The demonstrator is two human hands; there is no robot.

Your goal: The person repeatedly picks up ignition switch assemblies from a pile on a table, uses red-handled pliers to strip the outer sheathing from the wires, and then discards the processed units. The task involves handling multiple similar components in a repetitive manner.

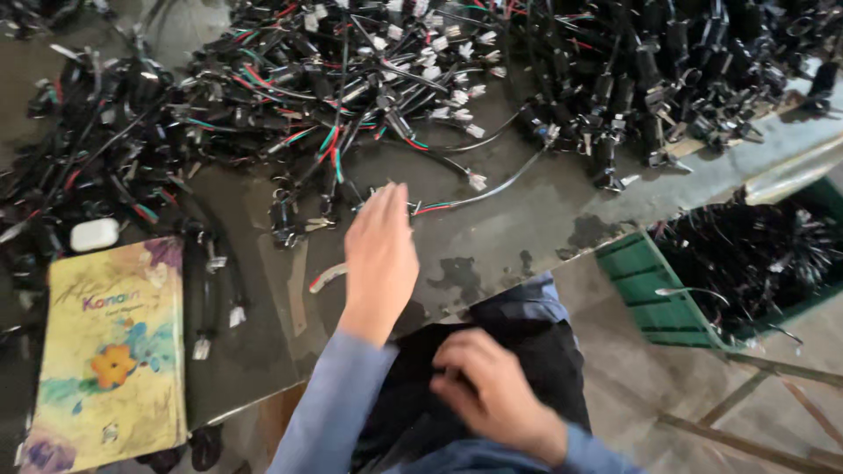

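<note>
My left hand (379,254) reaches out flat over the dark worktable (518,219), fingers stretched and holding nothing. Its fingertips are close to a loose wire harness (457,197) with red, green and black leads and a white plug. A small curved metal piece (327,277) lies just left of the hand. My right hand (492,395) rests low on black cloth (527,342) over my lap, fingers bent. I cannot tell whether it grips the cloth. Both arms wear blue sleeves.
Heaps of black wire harnesses with white plugs (351,79) cover the table's far half, with more at the right (667,79) and left (97,140). A yellow flowered notebook (110,342) and a small white case (94,233) lie at the left. A green crate (654,290) of black wires stands lower right.
</note>
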